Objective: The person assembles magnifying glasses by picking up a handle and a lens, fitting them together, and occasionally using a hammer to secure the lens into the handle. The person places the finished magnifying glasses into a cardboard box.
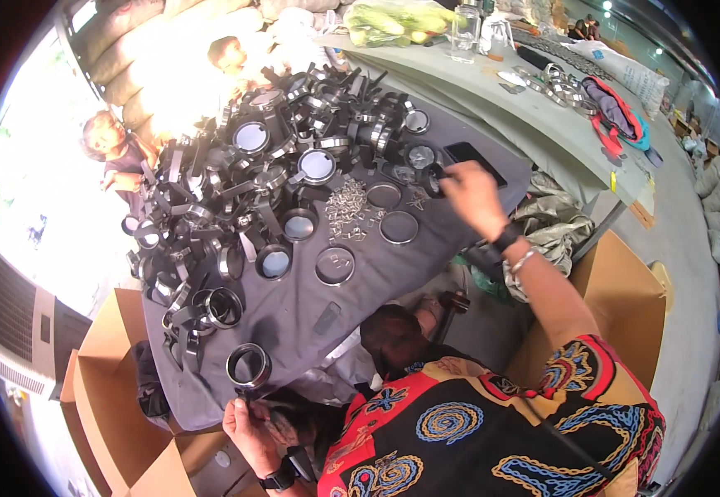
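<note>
My left hand (250, 435), at the near edge of the cloth-covered table, is closed around the dark handle of a round metal ring piece (248, 366). The ring is tilted up, with a silver rim and dark inside. My right hand (473, 197) reaches across to the table's right side, fingers bent together at a small dark ring (434, 180); what they pinch is hidden. Beside it lie a black phone (476, 162) and a round dish with clear bits (420, 156). Small metal parts (346, 209) lie piled near shallow round dishes (399, 227).
A large heap of similar ring pieces (269, 178) covers the table's far left. Open cardboard boxes (107, 389) stand left and right (616, 290). Two people (111, 149) are beyond the heap. A long bench (492, 91) holds a glass bottle (465, 33) and a bag (616, 112).
</note>
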Demonstrator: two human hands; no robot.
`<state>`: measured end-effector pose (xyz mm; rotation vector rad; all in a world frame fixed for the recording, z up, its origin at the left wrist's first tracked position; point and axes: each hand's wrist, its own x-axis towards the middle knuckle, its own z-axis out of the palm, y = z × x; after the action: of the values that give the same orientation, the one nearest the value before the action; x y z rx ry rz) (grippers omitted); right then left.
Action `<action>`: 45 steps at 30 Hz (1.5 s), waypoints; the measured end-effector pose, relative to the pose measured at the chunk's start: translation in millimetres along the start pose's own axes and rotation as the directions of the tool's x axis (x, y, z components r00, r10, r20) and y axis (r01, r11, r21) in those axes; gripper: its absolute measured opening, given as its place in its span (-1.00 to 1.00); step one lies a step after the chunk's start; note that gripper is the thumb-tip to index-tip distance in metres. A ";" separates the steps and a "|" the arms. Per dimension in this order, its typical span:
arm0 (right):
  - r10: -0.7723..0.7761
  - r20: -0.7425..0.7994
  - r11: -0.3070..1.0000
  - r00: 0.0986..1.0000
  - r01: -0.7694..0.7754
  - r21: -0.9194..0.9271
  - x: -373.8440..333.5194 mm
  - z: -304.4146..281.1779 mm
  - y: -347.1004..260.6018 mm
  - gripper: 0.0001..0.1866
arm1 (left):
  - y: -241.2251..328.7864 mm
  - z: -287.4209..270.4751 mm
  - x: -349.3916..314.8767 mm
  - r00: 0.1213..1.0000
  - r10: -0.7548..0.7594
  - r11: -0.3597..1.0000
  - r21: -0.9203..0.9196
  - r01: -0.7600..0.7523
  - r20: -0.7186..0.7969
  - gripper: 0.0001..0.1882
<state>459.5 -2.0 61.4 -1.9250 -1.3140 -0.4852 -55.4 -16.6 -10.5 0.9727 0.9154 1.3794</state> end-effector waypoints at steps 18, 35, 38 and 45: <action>0.456 0.404 0.890 0.793 -0.399 -0.222 -144.7 9.2 125.3 -0.76 | -1.8 15.9 13.4 0.999 -0.028 0.995 0.097 0.030 -0.027 -0.71; 0.374 0.826 0.926 0.421 -0.208 -0.314 -209.5 122.0 181.0 -0.73 | 35.2 -13.4 -21.2 0.968 -0.062 0.995 0.065 0.080 -0.241 -0.73; 0.310 0.850 0.950 0.426 -0.182 -0.254 -207.0 143.2 180.4 -0.73 | 49.8 -21.4 -38.9 0.904 -0.038 0.994 0.078 0.079 -0.426 -0.69; 0.210 0.875 0.972 0.436 -0.185 -0.141 -203.7 187.2 178.6 -0.72 | 61.7 -54.7 -53.6 0.744 -0.060 0.989 0.060 0.134 -0.666 -0.80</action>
<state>521.8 -25.0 -261.2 -2.4136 -1.6222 0.8029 -128.4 -71.6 25.9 0.4744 1.5627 1.6291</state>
